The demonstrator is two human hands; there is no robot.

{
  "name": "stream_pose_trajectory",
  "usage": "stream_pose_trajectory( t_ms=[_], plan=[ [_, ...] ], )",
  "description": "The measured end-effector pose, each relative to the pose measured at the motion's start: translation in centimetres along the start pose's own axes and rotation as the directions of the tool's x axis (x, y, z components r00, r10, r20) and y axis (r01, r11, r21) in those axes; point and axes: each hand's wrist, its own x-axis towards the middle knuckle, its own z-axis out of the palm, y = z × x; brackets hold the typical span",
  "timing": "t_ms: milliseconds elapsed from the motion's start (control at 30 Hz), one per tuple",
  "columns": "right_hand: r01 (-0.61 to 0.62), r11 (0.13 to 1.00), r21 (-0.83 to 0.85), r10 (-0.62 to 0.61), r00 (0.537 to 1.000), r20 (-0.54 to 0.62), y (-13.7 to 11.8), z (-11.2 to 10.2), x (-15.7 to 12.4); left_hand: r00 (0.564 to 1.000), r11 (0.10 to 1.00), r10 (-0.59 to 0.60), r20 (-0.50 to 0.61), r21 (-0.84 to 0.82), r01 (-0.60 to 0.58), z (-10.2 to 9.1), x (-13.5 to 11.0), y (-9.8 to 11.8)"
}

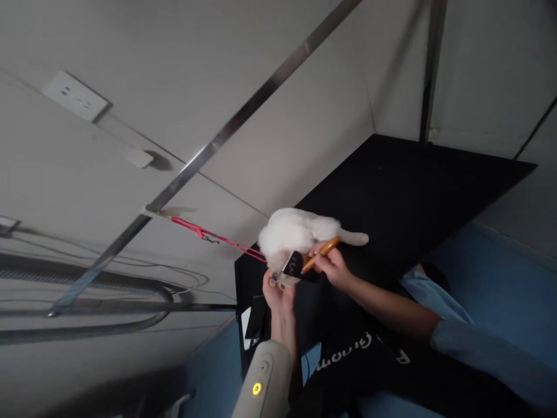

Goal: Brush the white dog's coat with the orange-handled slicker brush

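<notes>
A small white dog (289, 229) is on the black grooming table (374, 191), with a thin leg or tail stretched out to the right. My left hand (278, 293) cups the dog's head from below, its fingers closed around the muzzle and chin. In my right hand (333, 268) is a slicker brush (321, 254) with an orange-brown wooden handle and a dark head. That brush head lies against the side of the dog's head, and its pins are hidden. A red leash (217, 237) runs taut from the dog to the metal bar.
A shiny metal bar (243, 119) crosses overhead, and a metal post (430, 75) stands at the table's far end. Dark and white flat items (253, 322) lie by the near corner. A pale rounded device (265, 374) with a yellow light fills the lower foreground. Wall sockets (77, 96) are upper left.
</notes>
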Motion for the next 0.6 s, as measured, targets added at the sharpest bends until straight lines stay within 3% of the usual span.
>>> stream_pose_trajectory(
  t_ms=[33, 167, 333, 400, 467, 500, 600],
  plan=[
    [-0.018, 1.0, 0.017, 0.018, 1.0, -0.005, -0.1, 0.3, 0.8, 1.0, 1.0, -0.011, 0.002, -0.009, 0.011, -0.4, 0.3, 0.4],
    [-0.003, 0.997, 0.073, 0.02, 0.971, -0.239, -0.8, 0.9, 3.2, 1.0, 1.0, -0.021, -0.021, 0.011, 0.021, -1.0, 0.8, 1.2],
    [-0.097, 0.992, 0.085, 0.102, 0.993, -0.053, -0.9, 1.6, 2.7, 0.986, 0.999, -0.033, -0.163, 0.0, 0.033, -0.6, 0.3, 1.2],
    [-0.075, 0.989, 0.13, 0.101, 0.974, -0.202, -0.8, 1.2, 3.2, 0.987, 0.999, -0.027, -0.157, 0.016, 0.03, -0.6, 0.2, 1.1],
    [-0.04, 0.989, 0.141, 0.078, 0.957, -0.278, -0.8, 0.6, 3.6, 0.993, 0.999, -0.023, -0.118, 0.042, 0.028, -0.7, 0.1, 0.9],
    [-0.031, 0.99, 0.137, 0.066, 0.964, -0.256, -0.9, 0.4, 3.4, 0.996, 0.998, -0.024, -0.091, 0.058, 0.029, -0.8, 0.0, 0.7],
    [-0.078, 0.992, 0.098, 0.081, 0.996, -0.03, -1.0, 0.3, 1.9, 0.999, 0.996, -0.013, -0.049, 0.091, 0.017, -1.1, 0.1, 0.3]
  ],
)
